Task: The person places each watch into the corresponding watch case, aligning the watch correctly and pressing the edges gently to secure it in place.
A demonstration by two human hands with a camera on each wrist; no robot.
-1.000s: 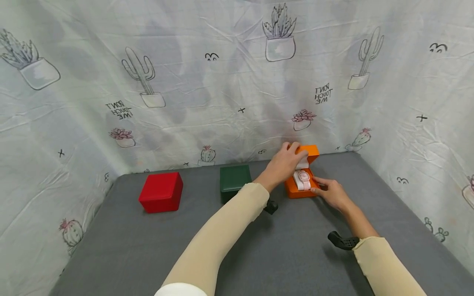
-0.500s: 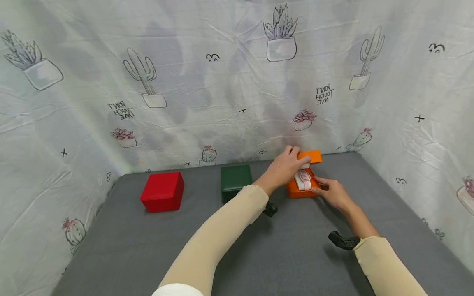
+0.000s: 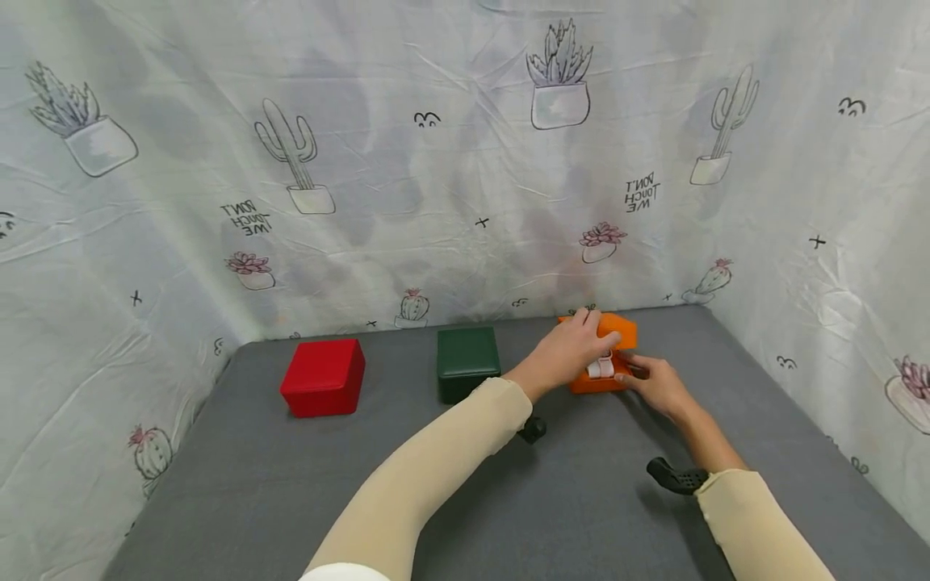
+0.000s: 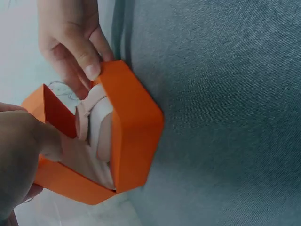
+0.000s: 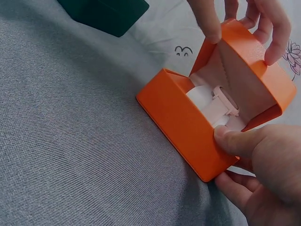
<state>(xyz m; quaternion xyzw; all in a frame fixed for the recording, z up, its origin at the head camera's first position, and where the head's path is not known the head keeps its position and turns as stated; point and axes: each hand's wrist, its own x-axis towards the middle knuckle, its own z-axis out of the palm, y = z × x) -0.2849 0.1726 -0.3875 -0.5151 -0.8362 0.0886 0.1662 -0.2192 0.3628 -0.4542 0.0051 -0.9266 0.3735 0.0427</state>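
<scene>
The orange watch box (image 5: 176, 125) stands at the back right of the table, its lid (image 5: 254, 56) tilted partway down over the base. Inside, a pale pink wristwatch (image 5: 223, 103) sits round a white cushion; in the head view the lid and hand hide most of it. My left hand (image 3: 570, 353) grips the lid, thumb on its front edge and fingers over its top. My right hand (image 3: 657, 387) pinches the right side of the base, thumb at the front rim, as the right wrist view (image 5: 273, 160) confirms for this hand.
A dark green box (image 3: 467, 359), lid down, stands left of the orange one, close to my left forearm. Farther left is a red box (image 3: 324, 376), also with its lid down. A cactus-print cloth (image 3: 479, 177) hangs behind the grey table (image 3: 291, 500).
My left hand has swung the orange box's lid forward and down, so less of the watch shows. My right hand keeps its hold on the base.
</scene>
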